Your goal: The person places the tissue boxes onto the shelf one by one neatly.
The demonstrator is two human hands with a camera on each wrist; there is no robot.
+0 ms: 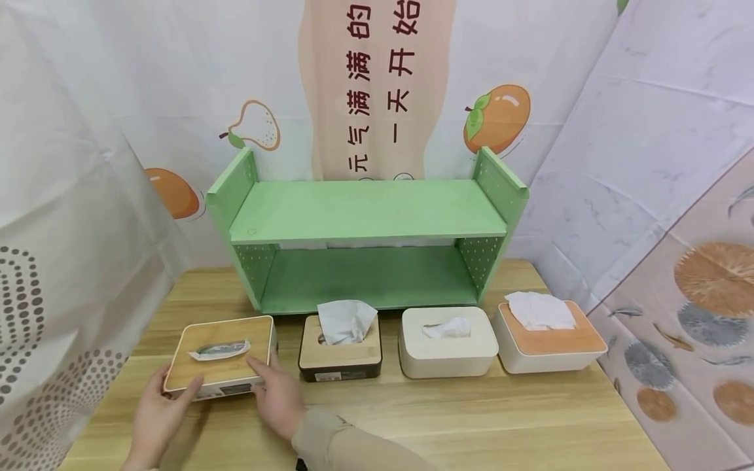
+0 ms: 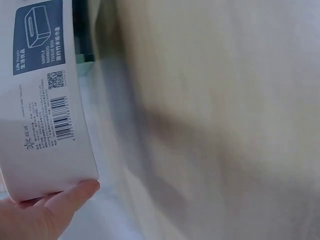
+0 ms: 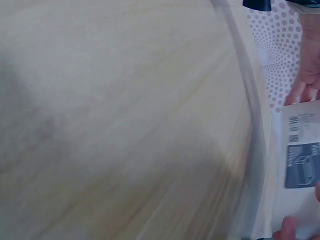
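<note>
At the table's left, both hands hold a white tissue box (image 1: pixel 203 363) with a bamboo lid, a slot in its top and a scrap of tissue or film showing there. My left hand (image 1: pixel 158 412) grips its left end, thumb along the front corner. The right hand (image 1: pixel 279 396) holds the right end, a fingertip over the lid's edge. In the left wrist view the box's white front (image 2: pixel 45 165) carries a blue printed label and a barcode, with the left hand (image 2: pixel 55 212) under its end. Right fingertips (image 3: pixel 287 227) show beside the box (image 3: pixel 300 210) in the right wrist view.
To the right stand a dark tissue box with a bamboo lid (image 1: pixel 312 350), a cream one (image 1: pixel 436 366) and a white one with an orange-brown lid (image 1: pixel 548 360), each with tissue pulled up. Behind them is a green two-level shelf (image 1: pixel 371 209). Printed curtains (image 1: pixel 53 163) surround the wooden table (image 1: pixel 471 425).
</note>
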